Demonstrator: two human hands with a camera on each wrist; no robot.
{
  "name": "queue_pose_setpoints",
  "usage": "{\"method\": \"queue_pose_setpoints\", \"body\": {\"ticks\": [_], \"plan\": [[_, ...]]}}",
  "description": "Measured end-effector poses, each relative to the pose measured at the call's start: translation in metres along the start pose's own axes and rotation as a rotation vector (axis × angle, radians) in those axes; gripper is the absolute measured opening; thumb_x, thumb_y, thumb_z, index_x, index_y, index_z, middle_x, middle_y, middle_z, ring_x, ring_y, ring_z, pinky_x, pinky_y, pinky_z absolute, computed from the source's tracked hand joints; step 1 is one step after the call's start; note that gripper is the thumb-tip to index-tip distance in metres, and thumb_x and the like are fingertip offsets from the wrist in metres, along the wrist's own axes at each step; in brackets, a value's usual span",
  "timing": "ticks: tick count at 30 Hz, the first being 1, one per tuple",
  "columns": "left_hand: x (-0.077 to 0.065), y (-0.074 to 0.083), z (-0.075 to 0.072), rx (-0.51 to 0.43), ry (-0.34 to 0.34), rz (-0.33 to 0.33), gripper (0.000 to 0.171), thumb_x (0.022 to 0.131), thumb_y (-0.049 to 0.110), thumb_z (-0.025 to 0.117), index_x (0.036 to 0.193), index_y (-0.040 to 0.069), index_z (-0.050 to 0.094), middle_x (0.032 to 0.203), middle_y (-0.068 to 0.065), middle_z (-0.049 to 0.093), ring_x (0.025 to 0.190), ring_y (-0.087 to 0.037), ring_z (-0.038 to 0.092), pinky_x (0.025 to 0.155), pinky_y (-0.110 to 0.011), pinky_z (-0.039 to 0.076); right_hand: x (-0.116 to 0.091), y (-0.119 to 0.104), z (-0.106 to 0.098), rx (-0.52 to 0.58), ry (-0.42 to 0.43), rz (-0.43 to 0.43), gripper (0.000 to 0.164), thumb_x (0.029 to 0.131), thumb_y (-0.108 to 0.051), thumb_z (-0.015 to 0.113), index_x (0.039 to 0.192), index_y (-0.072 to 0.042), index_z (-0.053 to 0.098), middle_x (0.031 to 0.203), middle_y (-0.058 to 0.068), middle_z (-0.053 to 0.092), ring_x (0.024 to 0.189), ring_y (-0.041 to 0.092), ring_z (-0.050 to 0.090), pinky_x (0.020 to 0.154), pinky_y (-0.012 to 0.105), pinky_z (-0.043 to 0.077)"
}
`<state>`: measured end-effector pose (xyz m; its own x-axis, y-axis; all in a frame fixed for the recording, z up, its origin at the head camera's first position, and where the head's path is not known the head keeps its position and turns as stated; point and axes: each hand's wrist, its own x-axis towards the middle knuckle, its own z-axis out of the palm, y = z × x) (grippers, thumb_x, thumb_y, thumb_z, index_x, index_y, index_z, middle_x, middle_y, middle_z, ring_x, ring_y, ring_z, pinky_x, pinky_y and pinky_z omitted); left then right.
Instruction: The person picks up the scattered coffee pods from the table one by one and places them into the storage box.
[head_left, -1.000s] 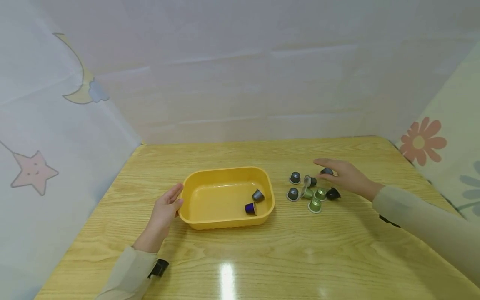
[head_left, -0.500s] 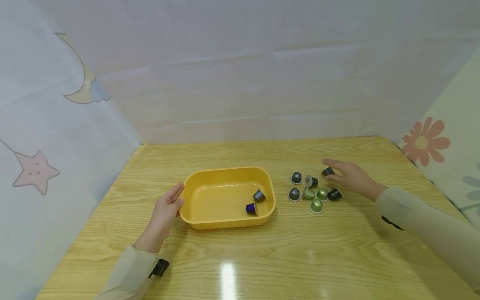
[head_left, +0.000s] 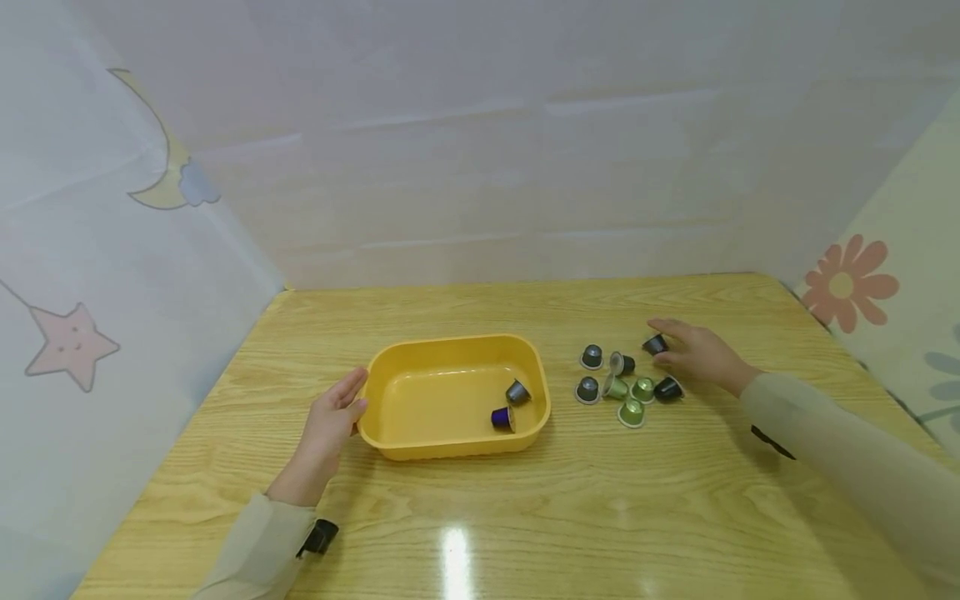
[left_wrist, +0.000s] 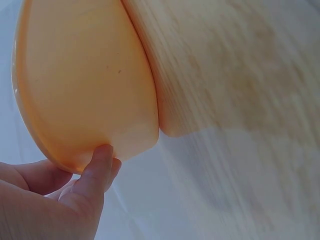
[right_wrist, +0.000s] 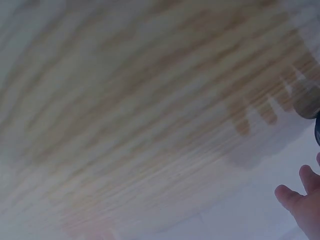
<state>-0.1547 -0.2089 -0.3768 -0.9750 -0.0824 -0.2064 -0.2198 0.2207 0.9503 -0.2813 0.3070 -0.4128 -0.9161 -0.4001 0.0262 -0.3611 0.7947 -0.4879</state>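
A yellow plastic container [head_left: 435, 454] with rounded corners rests on the table. My left hand [head_left: 324, 425] is at its left end; in the left wrist view, fingertips [left_wrist: 103, 152] touch the outer wall. Inside, at the right, lie a dark grey coffee capsule [head_left: 517, 392] and a purple one [head_left: 502, 419]. My right hand [head_left: 701, 357] pinches a tilted dark capsule [head_left: 655, 344] between thumb and fingers. The right wrist view catches only a dark edge of it beside spread fingertips [right_wrist: 287, 195].
Several capsules cluster left of and below my right hand: grey ones [head_left: 592, 357], green ones [head_left: 632, 412], and a black one [head_left: 669, 388] on its side. The wooden table [head_left: 540, 517] ends at a draped backdrop [head_left: 465, 192] behind and at both sides.
My right hand has drawn slightly right and its fingers have come in around the dark capsule, which has barely moved. My left hand and the container have stayed in place.
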Motion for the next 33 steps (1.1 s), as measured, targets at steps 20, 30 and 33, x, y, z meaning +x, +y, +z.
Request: {"method": "queue_pose_setpoints", "body": {"ticks": [20, 30, 33], "plan": [[-0.001, 0.0, 0.0, -0.002, -0.006, 0.001, 0.054, 0.104, 0.0, 0.038, 0.155, 0.006, 0.022, 0.159, -0.01, 0.022, 0.141, -0.03, 0.029, 0.082, -0.023, 0.05, 0.007, 0.007, 0.003, 0.068, -0.002, 0.03, 0.062, 0.094, -0.016, 0.066, 0.143, 0.01, 0.037, 0.14, 0.038, 0.038, 0.124, 0.055, 0.039, 0.099, 0.065, 0.035], [-0.001, 0.0, 0.0, -0.005, -0.009, 0.005, 0.054, 0.104, 0.0, 0.038, 0.155, 0.005, 0.022, 0.159, -0.01, 0.021, 0.141, -0.03, 0.029, 0.082, -0.022, 0.049, 0.002, 0.004, -0.007, 0.11, 0.034, 0.071, 0.063, 0.093, -0.01, 0.066, 0.143, 0.012, 0.035, 0.138, 0.037, 0.04, 0.125, 0.055, 0.04, 0.101, 0.064, 0.034], [-0.002, 0.0, 0.0, -0.002, -0.009, 0.007, 0.054, 0.104, 0.0, 0.038, 0.155, 0.005, 0.022, 0.159, -0.011, 0.021, 0.142, -0.03, 0.029, 0.081, -0.022, 0.049, -0.001, -0.001, -0.012, 0.121, 0.055, 0.074, 0.061, 0.093, -0.006, 0.065, 0.143, 0.013, 0.035, 0.139, 0.037, 0.039, 0.124, 0.055, 0.04, 0.1, 0.063, 0.036]]}}
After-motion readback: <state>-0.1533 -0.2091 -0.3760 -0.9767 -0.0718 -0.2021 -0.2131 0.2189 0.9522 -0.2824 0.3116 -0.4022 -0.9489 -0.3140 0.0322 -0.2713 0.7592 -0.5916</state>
